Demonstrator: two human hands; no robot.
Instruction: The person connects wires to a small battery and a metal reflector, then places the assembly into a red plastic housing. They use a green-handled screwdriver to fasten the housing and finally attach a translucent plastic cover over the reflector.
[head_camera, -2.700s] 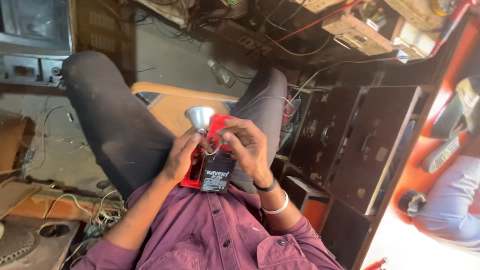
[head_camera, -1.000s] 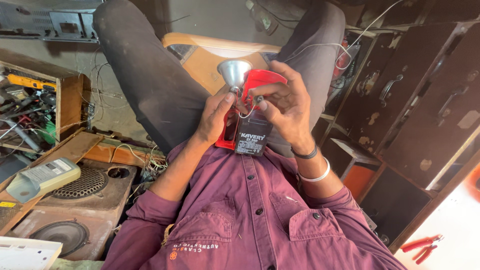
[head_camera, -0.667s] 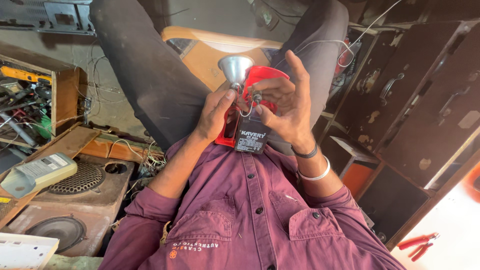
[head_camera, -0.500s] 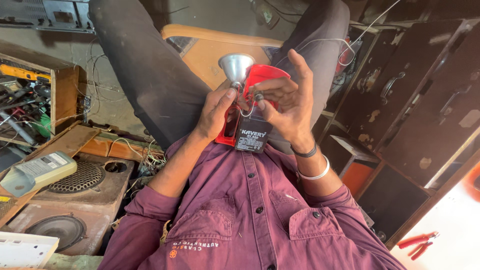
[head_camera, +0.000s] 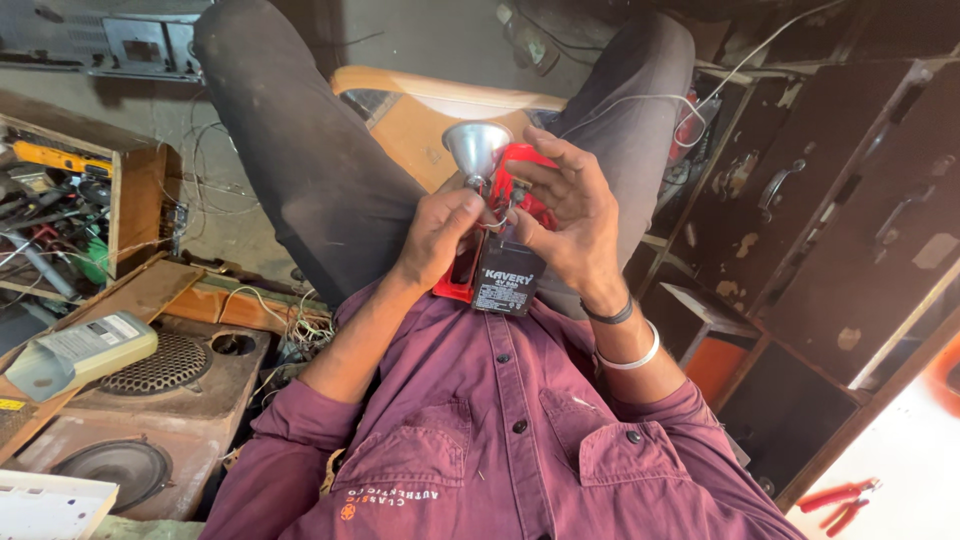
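I saw my left hand (head_camera: 437, 228) and right hand (head_camera: 565, 205) pinching a wire at the battery (head_camera: 507, 280) inside the opened red torch (head_camera: 500, 190) over my lap; joining looked unfinished, reflector (head_camera: 476, 148) loose.

Maroon buttoned shirt (head_camera: 500, 440) with 2 chest pockets, sleeves rolled; dark grey trousers (head_camera: 290, 160); 2 bangles (head_camera: 625, 335) at 4 o'clock.

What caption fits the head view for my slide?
Seated person's left hand and right hand hold a red torch with silver reflector and black battery over the lap.
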